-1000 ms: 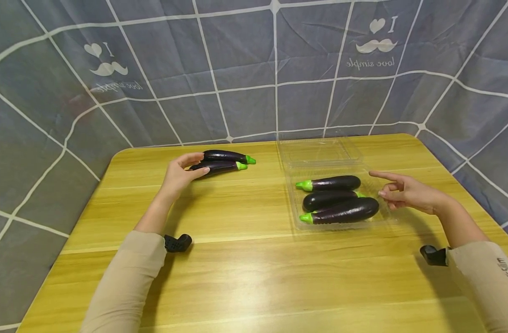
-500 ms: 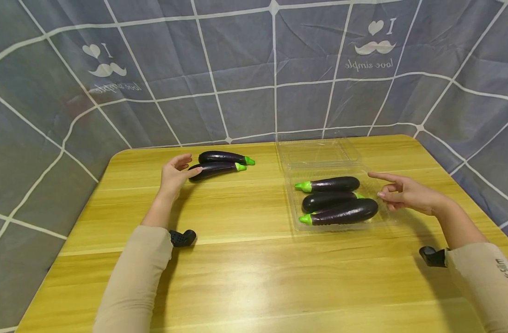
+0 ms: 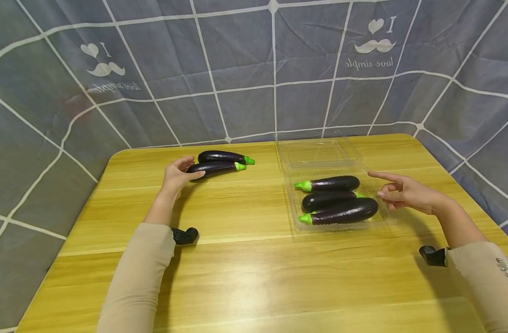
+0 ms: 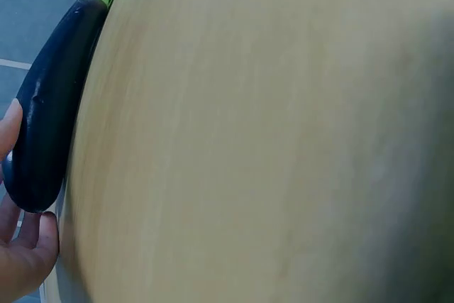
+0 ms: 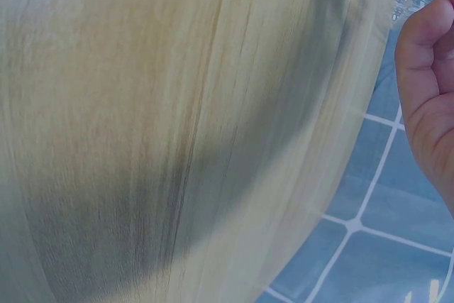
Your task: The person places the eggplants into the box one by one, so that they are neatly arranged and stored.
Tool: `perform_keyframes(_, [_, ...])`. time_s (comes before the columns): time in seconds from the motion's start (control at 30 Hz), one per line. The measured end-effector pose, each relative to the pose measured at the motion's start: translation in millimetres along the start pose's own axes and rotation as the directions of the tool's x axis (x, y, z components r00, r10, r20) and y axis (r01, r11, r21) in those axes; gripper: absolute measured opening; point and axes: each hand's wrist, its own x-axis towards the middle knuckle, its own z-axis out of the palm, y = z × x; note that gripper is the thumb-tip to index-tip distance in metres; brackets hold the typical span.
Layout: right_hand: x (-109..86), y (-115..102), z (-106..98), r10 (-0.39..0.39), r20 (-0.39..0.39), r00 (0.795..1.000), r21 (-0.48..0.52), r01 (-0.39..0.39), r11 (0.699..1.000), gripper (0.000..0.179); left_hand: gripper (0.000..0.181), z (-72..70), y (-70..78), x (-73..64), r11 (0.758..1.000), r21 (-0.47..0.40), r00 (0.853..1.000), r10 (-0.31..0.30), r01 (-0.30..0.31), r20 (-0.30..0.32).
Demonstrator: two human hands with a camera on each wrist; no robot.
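On the table's left side, my left hand (image 3: 176, 178) is round the blunt end of the nearer loose eggplant (image 3: 214, 169). The thumb lies along its near side, and in the left wrist view fingers curl past the end of the dark eggplant (image 4: 50, 104). Just behind it lies a second eggplant (image 3: 222, 157). A clear plastic clamshell box (image 3: 293, 217) stands lid-up on the right with three eggplants (image 3: 345, 211) inside. Beside the box's right edge, my right hand (image 3: 412, 194) has its index finger straight and the others loosely curled, holding nothing; whether it touches the box, I cannot tell.
The box's clear lid (image 3: 316, 151) leans back towards the grey checked cloth (image 3: 245, 111) behind the table (image 3: 237, 277). Black wrist cameras stick out from both sleeves, one on the left (image 3: 185, 236) and one on the right (image 3: 433, 255).
My left hand drew back left from the two loose eggplants, then came in round the nearer one's blunt end. The right hand and the box have stayed put.
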Motion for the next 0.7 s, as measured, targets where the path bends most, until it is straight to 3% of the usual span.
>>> perform_keyframes(0.7, [0.6, 0.4, -0.1, -0.005, -0.002, 1.0, -0.006, 0.005, 1.0, 0.06, 0.057, -1.3, -4.4, 0.2, 0.998, 0.018, 0.998, -0.06, 0.06, 0.023])
